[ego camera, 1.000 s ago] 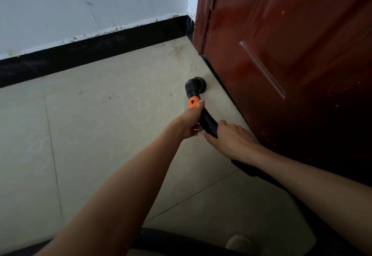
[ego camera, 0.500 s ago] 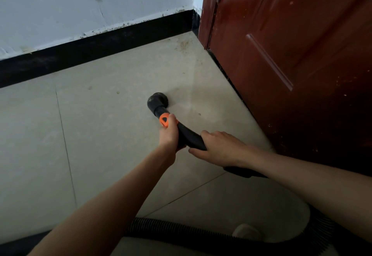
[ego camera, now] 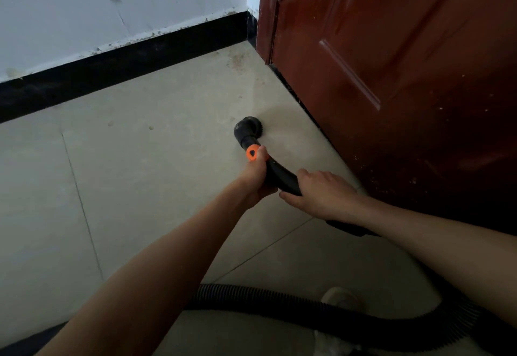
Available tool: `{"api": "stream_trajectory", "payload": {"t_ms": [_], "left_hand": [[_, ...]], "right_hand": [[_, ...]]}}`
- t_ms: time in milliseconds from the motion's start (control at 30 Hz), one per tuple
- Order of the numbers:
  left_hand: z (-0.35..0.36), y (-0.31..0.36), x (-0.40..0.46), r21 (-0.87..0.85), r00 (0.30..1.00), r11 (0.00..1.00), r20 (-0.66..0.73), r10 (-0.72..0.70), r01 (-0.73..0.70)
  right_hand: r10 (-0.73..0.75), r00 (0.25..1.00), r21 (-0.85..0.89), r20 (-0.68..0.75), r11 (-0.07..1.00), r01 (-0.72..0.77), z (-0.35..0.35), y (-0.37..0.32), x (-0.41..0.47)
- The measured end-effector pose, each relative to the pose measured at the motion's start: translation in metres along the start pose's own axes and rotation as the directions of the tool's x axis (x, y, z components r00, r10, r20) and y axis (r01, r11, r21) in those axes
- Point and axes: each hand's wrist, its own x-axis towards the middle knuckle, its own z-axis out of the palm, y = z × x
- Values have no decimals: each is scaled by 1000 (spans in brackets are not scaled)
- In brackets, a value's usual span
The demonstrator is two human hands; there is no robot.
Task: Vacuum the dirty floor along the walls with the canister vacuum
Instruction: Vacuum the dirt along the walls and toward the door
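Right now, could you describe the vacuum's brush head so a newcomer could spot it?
Find the red-brown door. On the tile floor near its bottom edge sits the round black brush head. An orange collar joins it to the wand, just ahead of the left hand.

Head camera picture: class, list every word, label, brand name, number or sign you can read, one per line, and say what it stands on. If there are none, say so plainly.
No readable text anywhere in this view.
Orange collar on the vacuum wand: a dark mark, no letters legible.
Door, white wall, black baseboard, floor tiles and ribbed hose: no print visible.
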Motion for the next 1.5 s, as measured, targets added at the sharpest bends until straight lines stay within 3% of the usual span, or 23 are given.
{"api": "stream_trajectory", "payload": {"t_ms": [133, 233, 333, 533, 800, 1067, 1200, 1500], "left_hand": [[1, -16, -2, -60, 973, 996, -224, 51, -66], [-4, -26, -4, -57, 952, 996, -300, 55, -75], [1, -22, -4, -66, 964, 997, -265, 31, -50], [34, -2, -4, -7, 1000, 1000, -13, 7, -7], [60, 33, 15, -12, 997, 1000, 72, -15, 16], [40, 73, 58, -30, 996, 999, -82, 40, -42], [27, 95, 81, 17, 982, 995, -164, 96, -95], [1, 131, 119, 87, 945, 980, -260, 197, -180]], "right_hand": [[-72, 990, 38, 119, 997, 68, -7, 2, -3], [-94, 981, 110, 169, 991, 76, -9, 2, -8], [-75, 987, 119, 139, 991, 58, -9, 4, -12], [104, 994, 50, 15, 993, -105, -11, 16, -12], [167, 985, 42, -31, 985, -166, -28, 30, 17], [151, 988, 191, -41, 971, -141, -34, 22, 58], [97, 981, 109, -168, 991, -80, -23, 25, 65], [57, 965, 296, -258, 955, 23, -27, 17, 120]]}}
